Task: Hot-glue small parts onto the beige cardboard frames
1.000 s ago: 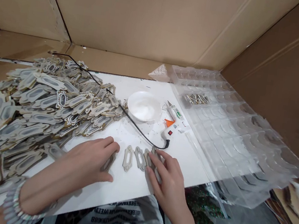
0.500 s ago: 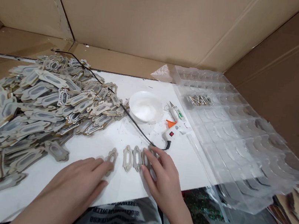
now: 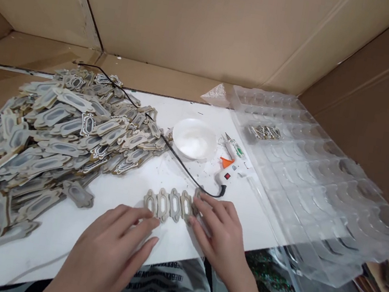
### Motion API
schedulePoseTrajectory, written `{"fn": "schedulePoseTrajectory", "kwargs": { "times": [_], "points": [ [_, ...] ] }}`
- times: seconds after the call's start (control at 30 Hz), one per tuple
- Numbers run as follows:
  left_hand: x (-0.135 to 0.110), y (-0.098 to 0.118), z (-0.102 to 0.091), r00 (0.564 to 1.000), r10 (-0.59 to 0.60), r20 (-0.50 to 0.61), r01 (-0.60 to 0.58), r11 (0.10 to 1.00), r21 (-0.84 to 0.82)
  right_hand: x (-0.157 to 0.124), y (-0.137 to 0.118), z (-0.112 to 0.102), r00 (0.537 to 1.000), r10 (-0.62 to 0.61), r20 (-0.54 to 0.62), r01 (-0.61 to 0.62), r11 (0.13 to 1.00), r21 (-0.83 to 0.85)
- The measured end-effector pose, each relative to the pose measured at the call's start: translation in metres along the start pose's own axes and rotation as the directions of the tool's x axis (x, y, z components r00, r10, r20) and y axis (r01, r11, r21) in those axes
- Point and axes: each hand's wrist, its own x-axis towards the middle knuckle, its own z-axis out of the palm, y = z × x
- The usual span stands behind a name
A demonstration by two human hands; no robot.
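Several grey-beige frame-shaped pieces with oblong middles (image 3: 174, 205) stand side by side in a short row on the white table. My left hand (image 3: 112, 246) is at the left end of the row. Its fingers are stretched out and touch the lower end of the leftmost piece (image 3: 150, 203), with the thumb apart. At the right end my right hand (image 3: 217, 225) has its fingers bent over the rightmost piece (image 3: 199, 194), and that piece is partly hidden. The right thumb is near the lower end of the neighbouring piece (image 3: 186, 203).
A big heap of similar pieces (image 3: 69, 127) covers the left side. A black cable crosses to a white glue gun (image 3: 224, 176) with an orange part. Behind are a white bowl (image 3: 195, 139) and a craft knife (image 3: 234, 148). Clear compartment trays (image 3: 297, 166), one holding metal clips (image 3: 266, 131), line the right.
My left hand has moved right, bringing its piece up against the row, and its fingers have straightened. My right hand stays at the right end. The view has shifted slightly.
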Motion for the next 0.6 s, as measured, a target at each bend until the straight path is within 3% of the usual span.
{"fn": "schedulePoseTrajectory", "kwargs": {
  "times": [0.23, 0.47, 0.6],
  "points": [
    [-0.029, -0.005, -0.004, 0.996, -0.071, -0.063, 0.070, 0.997, -0.021, -0.014, 0.007, -0.005, 0.996, -0.057, 0.062, 0.056, 0.998, 0.015],
    [-0.058, -0.033, -0.020, 0.939, -0.249, -0.238, 0.305, 0.923, 0.236, -0.017, 0.007, -0.007, 0.994, -0.083, 0.071, 0.079, 0.995, 0.066],
    [-0.051, -0.036, -0.016, 0.942, -0.244, -0.231, 0.314, 0.884, 0.345, -0.018, 0.008, -0.007, 0.996, -0.071, 0.045, 0.068, 0.995, 0.076]
  ]
}}
